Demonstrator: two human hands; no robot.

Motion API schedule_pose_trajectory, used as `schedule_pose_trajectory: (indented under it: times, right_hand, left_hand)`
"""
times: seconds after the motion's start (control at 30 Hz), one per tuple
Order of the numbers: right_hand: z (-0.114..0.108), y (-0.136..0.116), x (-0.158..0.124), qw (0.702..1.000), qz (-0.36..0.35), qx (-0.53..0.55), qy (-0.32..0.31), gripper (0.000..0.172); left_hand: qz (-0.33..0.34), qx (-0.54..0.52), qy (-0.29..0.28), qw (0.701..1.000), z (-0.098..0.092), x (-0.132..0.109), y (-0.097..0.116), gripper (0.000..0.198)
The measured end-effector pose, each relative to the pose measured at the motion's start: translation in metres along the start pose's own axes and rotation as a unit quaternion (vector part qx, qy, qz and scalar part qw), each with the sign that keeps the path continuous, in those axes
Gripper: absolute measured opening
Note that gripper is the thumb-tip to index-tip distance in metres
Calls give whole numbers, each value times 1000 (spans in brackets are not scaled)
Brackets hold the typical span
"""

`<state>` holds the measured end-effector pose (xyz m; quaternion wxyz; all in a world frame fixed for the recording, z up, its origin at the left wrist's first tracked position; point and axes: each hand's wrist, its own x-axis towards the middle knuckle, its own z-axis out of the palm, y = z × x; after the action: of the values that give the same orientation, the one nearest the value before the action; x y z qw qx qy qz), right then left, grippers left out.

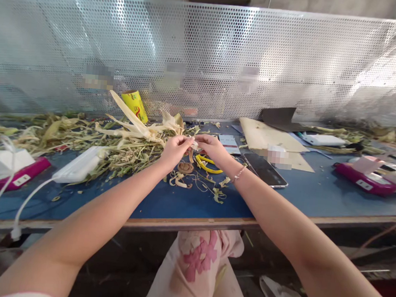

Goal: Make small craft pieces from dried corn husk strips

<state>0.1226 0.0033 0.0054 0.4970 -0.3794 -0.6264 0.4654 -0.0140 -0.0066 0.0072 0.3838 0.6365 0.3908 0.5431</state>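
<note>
Over the blue table, my left hand (176, 150) and my right hand (213, 149) meet, with thumbs and fingertips pinched together. Between them they grip a small whitish piece (194, 145), mostly covered by the fingers; its kind cannot be made out. Just below the hands lies a brown woven coil (185, 167), its upper end close to the fingertips. Yellow-handled scissors (208, 164) rest beside my right hand, their blades hidden. Pale dried leaf strips (140, 127), resembling husks, spread beyond my left hand. Small curled scraps (179, 180) lie nearer the front edge.
A heap of dried plant strips (61, 129) covers the left and back. A yellow can (134, 106) leans behind it. At right are a phone (265, 169) and cardboard (271, 136). Magenta power blocks (365, 178) sit at both sides; a white adapter (80, 163) trails a cable. A perforated metal screen (206, 52) stands behind.
</note>
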Motion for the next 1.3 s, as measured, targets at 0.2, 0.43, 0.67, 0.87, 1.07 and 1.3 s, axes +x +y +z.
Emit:
schedule_pose_trajectory:
  times: [0.2,0.43,0.67,0.87,1.07,1.3]
  right_hand:
    - [2,-5,-4,996,3,82,-26,23]
    - [2,-5,-5,989,7,146,-30,20]
    - [1,-8,-7,987,-6,161,-19,22]
    - [2,-4,-6,986,-42,158,-34,24]
    - [3,-2,-5,992,-67,108,-25,25]
    - [2,0,-4,992,-126,11,-3,19]
  left_hand:
    - [-9,-24,-8,1000,0,0,1,27]
    - [-3,-43,-45,998,-1,-1,1,26]
    - [-44,-94,-15,994,1,-2,5,19]
    - [-82,-128,12,988,2,-3,12,5]
    - [-110,-142,18,983,5,-5,18,6]
    - [-132,-159,27,978,5,-4,16,6]
